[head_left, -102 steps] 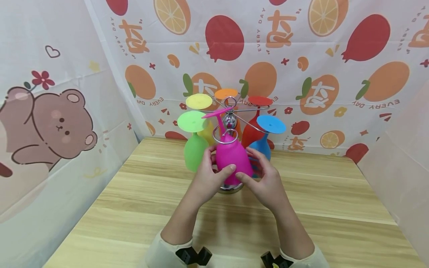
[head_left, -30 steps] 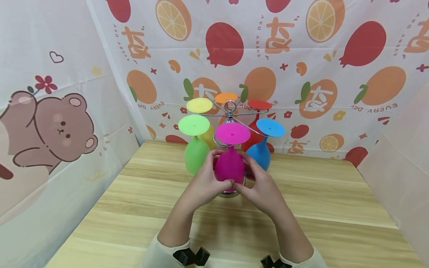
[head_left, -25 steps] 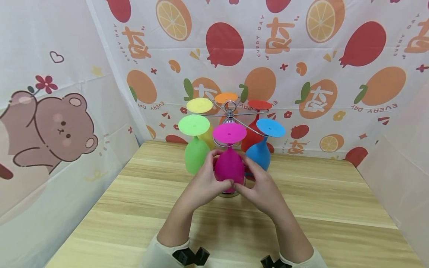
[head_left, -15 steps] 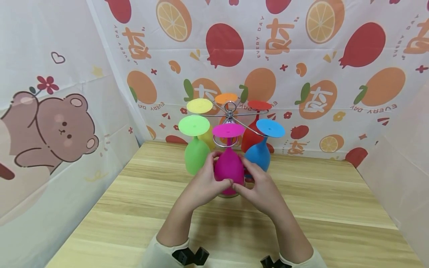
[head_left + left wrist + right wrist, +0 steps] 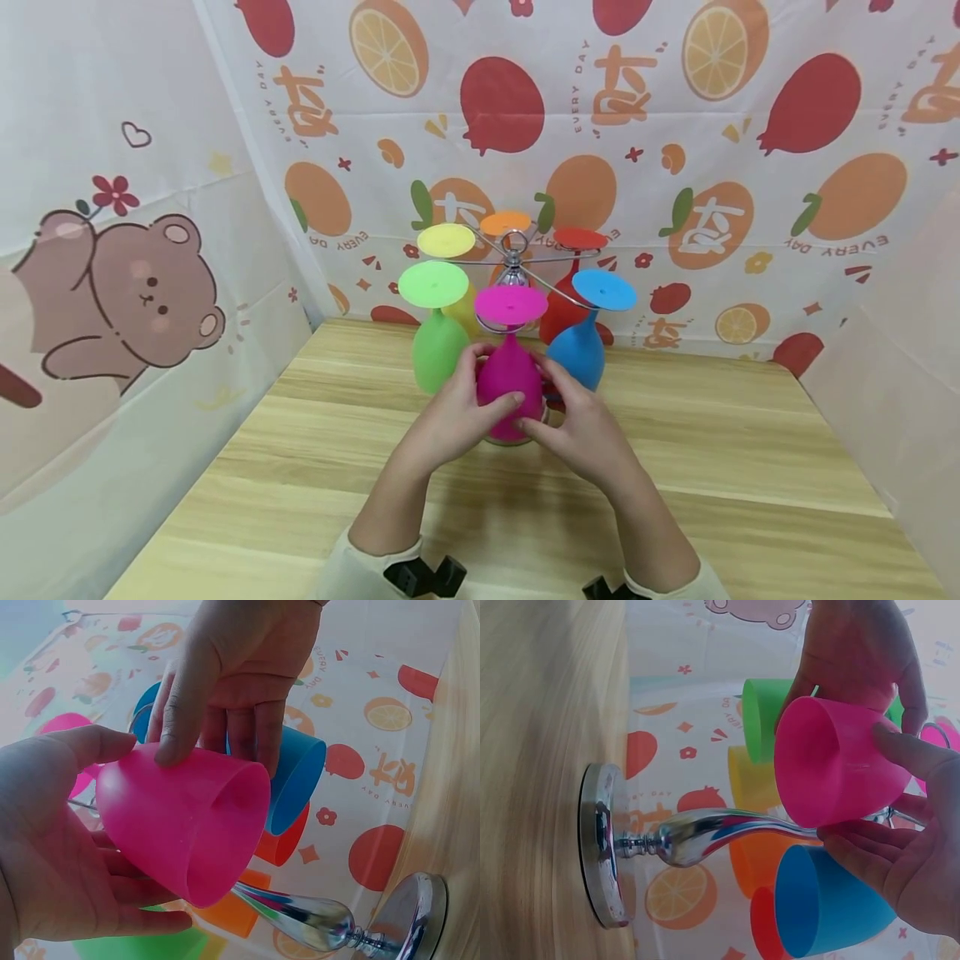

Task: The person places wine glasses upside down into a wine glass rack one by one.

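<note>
A pink plastic goblet [image 5: 512,379] hangs upside down at the front of a chrome goblet rack [image 5: 513,273], its round foot close over the front wire loop. My left hand [image 5: 459,415] holds the bowl from the left, thumb on the near side and fingers reaching behind. From the right, my right hand [image 5: 583,427] grips the same bowl, thumb low on its near face. In the right wrist view the goblet's open mouth [image 5: 804,761] faces the tabletop, clear of the rack's round base [image 5: 600,847].
Green [image 5: 438,354], yellow [image 5: 447,241], orange [image 5: 506,222], red [image 5: 558,310] and blue [image 5: 581,354] goblets hang upside down around the rack. It stands on a wooden table [image 5: 712,467]. A fruit-print cloth [image 5: 645,108] rises behind, with another cloth [image 5: 97,433] at the left.
The pink goblet was tilted at first, its foot above and behind the front loop. It has since come upright and forward, and has lowered slightly. Both hands stayed on the bowl.
</note>
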`<action>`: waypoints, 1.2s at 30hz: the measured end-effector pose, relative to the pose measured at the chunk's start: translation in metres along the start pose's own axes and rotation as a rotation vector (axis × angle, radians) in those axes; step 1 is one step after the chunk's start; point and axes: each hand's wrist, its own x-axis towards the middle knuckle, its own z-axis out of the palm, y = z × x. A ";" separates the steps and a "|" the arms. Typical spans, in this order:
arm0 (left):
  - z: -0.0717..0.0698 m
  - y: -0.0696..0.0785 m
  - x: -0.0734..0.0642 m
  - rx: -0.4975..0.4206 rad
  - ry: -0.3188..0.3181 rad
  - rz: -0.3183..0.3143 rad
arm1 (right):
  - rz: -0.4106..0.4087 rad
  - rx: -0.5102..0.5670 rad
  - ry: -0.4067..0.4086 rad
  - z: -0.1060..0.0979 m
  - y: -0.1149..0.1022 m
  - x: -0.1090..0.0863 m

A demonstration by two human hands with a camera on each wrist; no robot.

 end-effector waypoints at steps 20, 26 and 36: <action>0.003 0.002 -0.006 0.006 0.030 0.044 | -0.025 0.014 0.005 -0.001 0.000 -0.005; 0.002 0.004 -0.005 0.045 0.035 0.051 | -0.051 0.005 0.035 0.001 -0.002 -0.004; 0.000 0.006 -0.002 0.101 0.052 0.068 | -0.093 -0.017 0.076 0.005 -0.003 -0.001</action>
